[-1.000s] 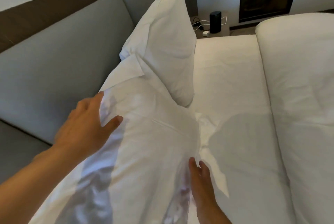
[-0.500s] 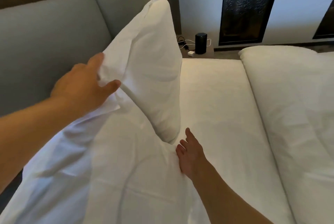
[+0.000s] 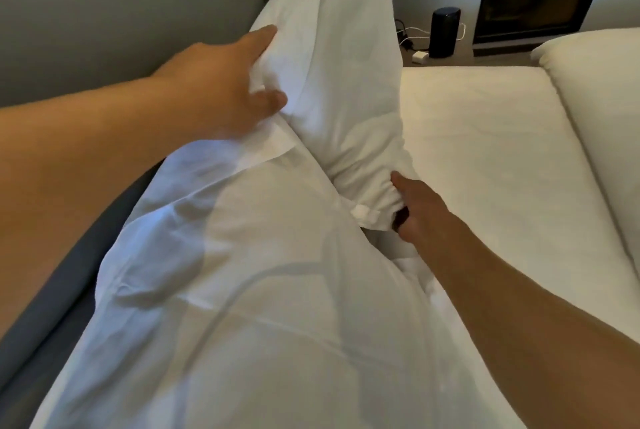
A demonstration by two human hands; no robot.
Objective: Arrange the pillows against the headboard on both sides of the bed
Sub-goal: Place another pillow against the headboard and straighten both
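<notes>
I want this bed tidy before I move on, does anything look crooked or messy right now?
Yes. The far pillow stands tilted against the headboard, its lower corner bunched in the right hand while the left hand grips its near edge. The near pillow lies creased. Nothing looks spilled or damaged.

Far pillow (image 3: 346, 57): white matt cloth, creased. Headboard (image 3: 121, 12): grey matt fabric, smooth. Far speaker (image 3: 445, 31): black, slight sheen.

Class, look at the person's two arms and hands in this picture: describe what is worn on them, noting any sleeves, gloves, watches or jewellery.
Nothing is worn. The left hand and right hand are bare, without gloves. Both forearms are uncovered right to the frame edge, so no sleeve shows. No watch, bracelet or ring is visible.
</notes>
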